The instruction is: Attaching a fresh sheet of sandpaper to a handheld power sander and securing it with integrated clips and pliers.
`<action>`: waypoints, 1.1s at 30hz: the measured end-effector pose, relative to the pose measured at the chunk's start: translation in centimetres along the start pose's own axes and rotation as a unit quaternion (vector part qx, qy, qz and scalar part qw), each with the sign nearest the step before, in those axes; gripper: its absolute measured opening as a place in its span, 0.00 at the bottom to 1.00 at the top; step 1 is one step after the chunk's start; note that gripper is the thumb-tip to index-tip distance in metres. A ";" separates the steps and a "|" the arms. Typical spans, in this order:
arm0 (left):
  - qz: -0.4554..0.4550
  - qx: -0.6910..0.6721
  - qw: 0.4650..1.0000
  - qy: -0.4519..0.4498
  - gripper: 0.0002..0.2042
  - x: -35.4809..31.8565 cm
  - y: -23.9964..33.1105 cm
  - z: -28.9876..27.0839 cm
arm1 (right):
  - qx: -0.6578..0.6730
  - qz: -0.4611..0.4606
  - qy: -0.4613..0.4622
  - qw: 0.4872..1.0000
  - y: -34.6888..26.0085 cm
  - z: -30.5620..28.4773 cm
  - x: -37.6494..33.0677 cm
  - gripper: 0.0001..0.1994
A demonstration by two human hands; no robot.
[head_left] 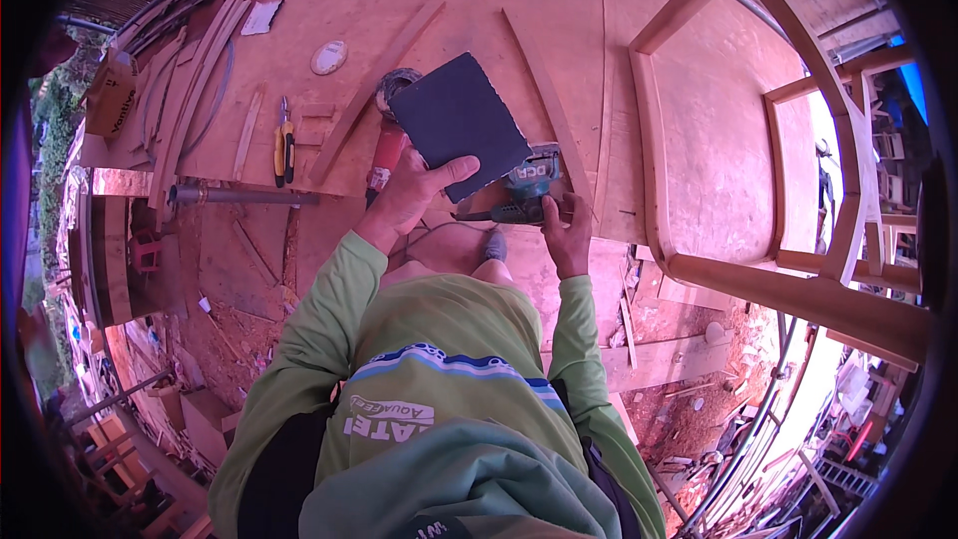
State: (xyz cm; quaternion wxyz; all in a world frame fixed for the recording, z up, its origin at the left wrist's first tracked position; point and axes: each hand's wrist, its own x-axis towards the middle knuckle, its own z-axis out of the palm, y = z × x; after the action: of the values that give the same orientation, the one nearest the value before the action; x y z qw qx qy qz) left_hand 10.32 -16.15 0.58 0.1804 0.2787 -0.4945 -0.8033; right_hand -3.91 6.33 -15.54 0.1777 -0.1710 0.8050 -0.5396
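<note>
Nearest to you, your green long-sleeved shirt filled the lower middle of the view, with both forearms reaching up from it toward the workbench [479, 0].

Your left hand [409, 195] was closed around the lower edge of a dark sheet of sandpaper [457, 122], thumb laid across its face and the other fingers hidden behind it. The sheet stood tilted up off the bench, one corner pointing away from you.

Your right hand [567, 235] was curled onto the near side of a teal and black electric sander [519, 195], fingertips pressing its body at the bench edge. The sander sat just beside and partly under the lower right corner of the sandpaper; whether the two touched could not be told.

Just behind your left hand lay a red-handled power tool [387, 150] whose round head was partly hidden by the sheet. Further left on the bench lay yellow-handled pliers [284, 145], with a dark metal pipe [239, 197] lying along the bench edge below them. A pale round disc [328, 57] rested beyond the pliers, and thin wooden strips [195, 80] were piled at the far left.

To your right stood a bare wooden chair frame [798, 269], well apart from your hands.
</note>
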 end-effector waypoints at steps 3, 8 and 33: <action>-0.018 0.045 0.998 -0.035 0.23 0.1 0.3 -0.6 | -0.032 -0.055 0.044 0.997 -3.0 -0.7 -0.8 0.18; 0.001 0.153 0.977 -0.149 0.23 1.4 4.0 -0.4 | -0.084 -0.303 0.019 0.949 -17.0 -6.4 0.1 0.22; -0.053 0.162 0.979 -0.111 0.07 -0.9 0.3 0.7 | 0.420 0.041 -0.098 0.901 -12.7 -5.4 2.6 0.16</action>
State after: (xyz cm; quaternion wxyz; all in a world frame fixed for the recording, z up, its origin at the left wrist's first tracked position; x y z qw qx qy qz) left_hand 10.59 -15.28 1.37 0.0343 0.2391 -0.6193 -0.7471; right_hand -7.67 4.90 -2.05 0.3330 -0.0997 0.4880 -0.8006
